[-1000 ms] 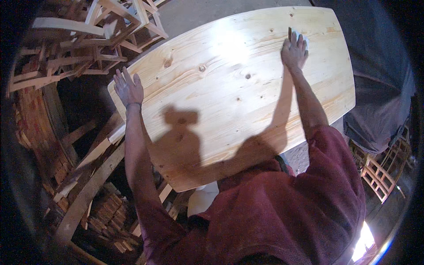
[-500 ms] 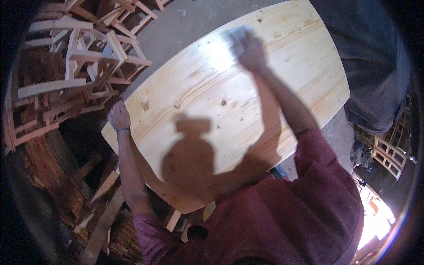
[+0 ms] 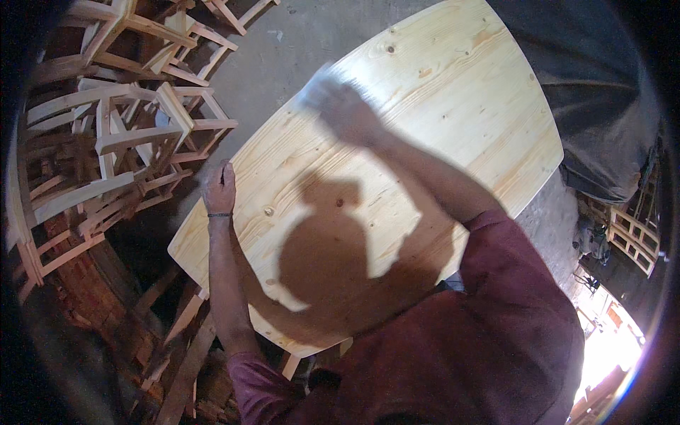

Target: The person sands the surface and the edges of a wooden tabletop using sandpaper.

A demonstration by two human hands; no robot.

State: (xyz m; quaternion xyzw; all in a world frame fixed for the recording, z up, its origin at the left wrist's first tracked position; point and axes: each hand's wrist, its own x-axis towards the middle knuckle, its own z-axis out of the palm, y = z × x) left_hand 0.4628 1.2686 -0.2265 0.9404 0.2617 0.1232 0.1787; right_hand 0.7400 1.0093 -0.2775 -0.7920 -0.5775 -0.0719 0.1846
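Note:
A broad pale wooden tabletop [image 3: 453, 134] with bowed edges, knots and visible grain lies in front of me. My left hand [image 3: 218, 185], a dark band at its wrist, is closed at the tabletop's far left edge. My right hand [image 3: 346, 113] is smeared by motion near the far long edge. Beneath its fingers a pale grey pad [image 3: 317, 88] is pressed on the wood; the blur hides whether it is folded cloth or abrasive sheet. My shadow falls across the near part of the top.
Bare wooden chair frames [image 3: 134, 134] are stacked at the left. Rough planks [image 3: 184, 361] lie below them. A dark sheet [image 3: 595, 106] hangs over something at the far right, with a slatted wooden frame [image 3: 632, 241] beyond. Grey floor [image 3: 283, 42] shows behind the tabletop.
My right hand has swept the grey pad leftward and slightly nearer along the far edge. My left hand stays at the left edge, shifted a little farther right along it.

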